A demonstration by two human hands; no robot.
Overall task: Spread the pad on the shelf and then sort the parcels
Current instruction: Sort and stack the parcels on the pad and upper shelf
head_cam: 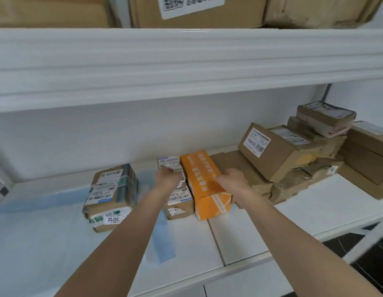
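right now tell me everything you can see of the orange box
The orange box is a long cardboard carton with pale printed lettering on top and clear tape over it, closed. It lies flat on the shelf, end toward the camera, beside a labelled brown parcel. The right hand rests on its right side, fingers curled on top.

We note plain white wall (143,136) at back. Large brown cardboard cartons (197,20) across top of view, one bearing white printed label (190,5), text cut off. Dark marbled floor (368,264) at lower right.
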